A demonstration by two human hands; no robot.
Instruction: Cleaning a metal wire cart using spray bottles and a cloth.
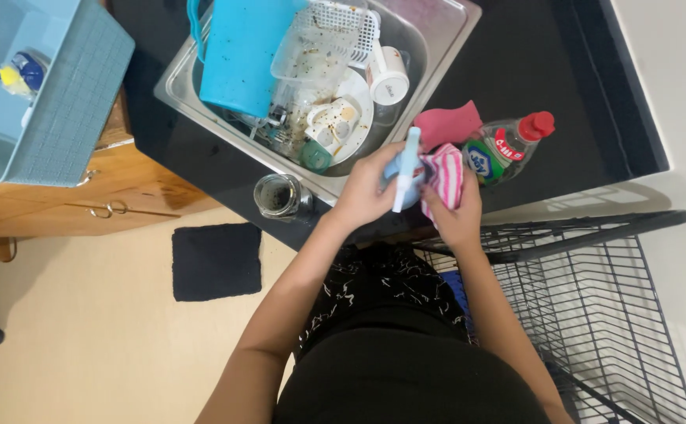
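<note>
My left hand [365,191] grips a small light blue utensil [406,169] with a flat pale handle that sticks up. My right hand [459,213] presses a pink and white striped cloth [443,174] against it. Both hands meet over the front edge of the black counter [516,63], just in front of the steel sink [202,118]. The sink is piled with dirty dishes: a turquoise jug [241,55], a clear plastic tub [315,59], a white mug [390,76] and a stained white plate [359,118].
A dish soap bottle [508,148] with a red cap lies beside a pink cloth [449,123] right of the sink. A small glass jar [279,196] stands at the counter edge. A black wire rack [594,314] is at lower right, a blue bin [60,102] upper left, a black floor mat [216,261] below.
</note>
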